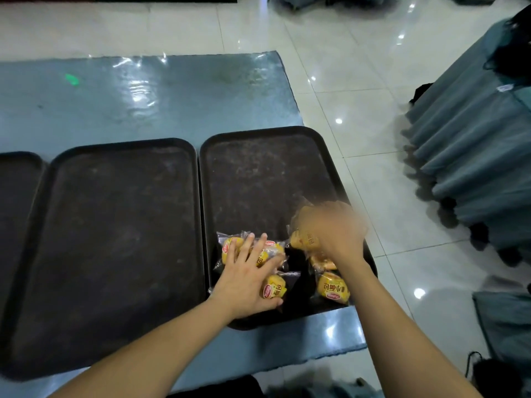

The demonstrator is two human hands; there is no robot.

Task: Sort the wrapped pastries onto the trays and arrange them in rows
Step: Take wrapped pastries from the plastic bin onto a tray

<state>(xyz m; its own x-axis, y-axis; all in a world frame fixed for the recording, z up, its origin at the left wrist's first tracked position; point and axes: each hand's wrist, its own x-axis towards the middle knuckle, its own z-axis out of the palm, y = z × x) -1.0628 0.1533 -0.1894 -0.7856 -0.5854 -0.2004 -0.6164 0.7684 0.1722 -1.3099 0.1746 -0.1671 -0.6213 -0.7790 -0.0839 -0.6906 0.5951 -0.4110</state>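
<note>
While both your hands work over the right tray (258,168), its pastries sit bunched at its 6 o'clock end.

Your left hand (247,280) lies flat with fingers straight and spread toward 1 o'clock, pressing on a clump of pastries (230,248) at the tray's 7 o'clock corner; one pastry (274,287) shows just beside the thumb, its long axis running roughly 12 to 6. Your right hand (336,228) is motion-blurred, so you cannot tell how far it is closed; a wrapped pastry (304,239) shows at its fingers, long axis lying about 9 to 3. Two more pastries (333,287) lie under that wrist at the 5 o'clock corner. At 9 o'clock, the middle tray (115,225) lies alongside, rims nearly touching, on the table (143,96).
</note>
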